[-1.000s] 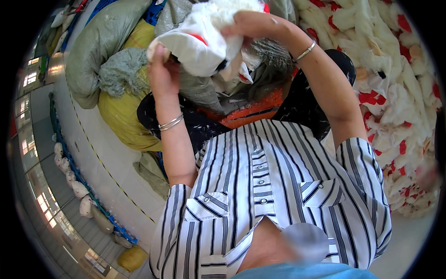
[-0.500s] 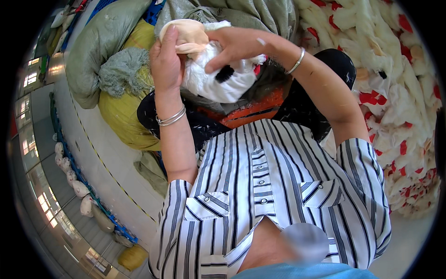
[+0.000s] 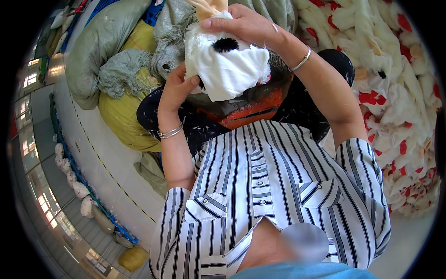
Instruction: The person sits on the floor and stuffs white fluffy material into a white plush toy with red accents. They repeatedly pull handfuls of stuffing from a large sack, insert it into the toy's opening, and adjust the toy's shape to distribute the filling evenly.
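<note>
Sacks (image 3: 100, 51) and heaped plush pieces (image 3: 395, 97) flank the left grip (image 3: 175, 91) and right grip (image 3: 251, 23), both pinching one white plush piece (image 3: 237, 69).

Pale floor (image 3: 121, 162) to my left, crossed by a thin yellow-and-black line (image 3: 109, 173); bright light patches (image 3: 44, 203) farther out.

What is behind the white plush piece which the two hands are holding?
Past the edges of the white plush piece, grey-green sack cloth and an orange surface show. What lies directly behind is covered.
</note>
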A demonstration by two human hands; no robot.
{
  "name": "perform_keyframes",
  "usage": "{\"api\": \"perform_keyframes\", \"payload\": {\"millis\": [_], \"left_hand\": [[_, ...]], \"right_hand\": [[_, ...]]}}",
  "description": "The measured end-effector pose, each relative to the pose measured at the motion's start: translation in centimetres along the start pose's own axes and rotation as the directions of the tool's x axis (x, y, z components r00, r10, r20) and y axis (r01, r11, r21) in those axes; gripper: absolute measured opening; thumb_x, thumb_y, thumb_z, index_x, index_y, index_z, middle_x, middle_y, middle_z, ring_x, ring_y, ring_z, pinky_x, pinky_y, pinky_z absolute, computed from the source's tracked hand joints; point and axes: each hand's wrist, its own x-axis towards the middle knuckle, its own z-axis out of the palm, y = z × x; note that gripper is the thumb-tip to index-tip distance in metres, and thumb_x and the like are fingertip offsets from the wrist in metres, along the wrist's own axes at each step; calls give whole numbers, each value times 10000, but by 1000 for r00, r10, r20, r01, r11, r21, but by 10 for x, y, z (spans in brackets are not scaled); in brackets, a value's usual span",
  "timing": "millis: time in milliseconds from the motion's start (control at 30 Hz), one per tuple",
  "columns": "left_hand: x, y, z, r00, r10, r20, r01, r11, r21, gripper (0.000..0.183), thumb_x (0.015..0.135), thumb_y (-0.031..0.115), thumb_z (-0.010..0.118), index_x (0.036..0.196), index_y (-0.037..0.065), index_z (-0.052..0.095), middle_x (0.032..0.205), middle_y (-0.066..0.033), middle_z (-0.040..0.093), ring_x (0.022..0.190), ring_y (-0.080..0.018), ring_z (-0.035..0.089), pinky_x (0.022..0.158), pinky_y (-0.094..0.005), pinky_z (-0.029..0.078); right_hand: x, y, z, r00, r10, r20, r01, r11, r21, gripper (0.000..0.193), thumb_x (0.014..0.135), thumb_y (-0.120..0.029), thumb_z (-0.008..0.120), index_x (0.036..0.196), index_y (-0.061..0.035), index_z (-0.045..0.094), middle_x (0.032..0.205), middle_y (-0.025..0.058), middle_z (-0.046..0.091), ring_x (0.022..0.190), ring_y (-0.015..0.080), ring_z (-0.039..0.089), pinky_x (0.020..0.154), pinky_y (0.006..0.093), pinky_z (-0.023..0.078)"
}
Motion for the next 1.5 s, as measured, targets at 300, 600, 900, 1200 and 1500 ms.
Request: {"api": "perform_keyframes", "payload": {"millis": [300,600,900,1200,1500], "left_hand": [[-14,5,-14,993,-39,-107,39,999,-1,400,861,22,664,1251,-11,578,1105,-15,645,983,-72,582,883,-230,471],[-19,14,-54,829,325,-456,-481,830,-283,191,894,104,638,1068,62,570,1081,-80,608,1042,-211,588,949,-397,485],[-40,71,-30,649,377,-661,-618,768,-169,208,911,67,601,1115,27,617,1055,-103,643,975,-237,629,893,-368,517],[-44,54,-33,747,342,-570,-479,871,-106,245,945,65,559,1158,-37,624,1039,-111,667,939,-160,641,817,-297,536],[-37,-3,-70,851,273,-450,-183,955,234,190,963,54,554,1122,-18,629,1029,-13,648,941,-61,570,858,-193,430]], "right_hand": [[-9,-23,-6,992,122,-32,-115,980,164,323,947,-339,614,939,-26,691,795,-39,619,699,38,547,599,213,438],[8,5,-14,927,-211,-311,293,924,246,186,886,-65,597,1051,-40,678,923,-10,653,820,65,588,711,231,480],[-3,-23,-28,870,-193,-453,300,937,177,116,924,-160,625,946,-53,662,874,-24,628,775,60,578,678,221,474],[-7,-25,-30,867,-188,-462,165,982,-91,155,955,-198,598,931,-67,677,784,-76,569,721,20,498,617,209,413],[-11,-34,-36,894,-297,-336,193,932,-308,199,975,-229,591,932,-46,655,719,-96,508,679,34,451,591,232,401]]}}
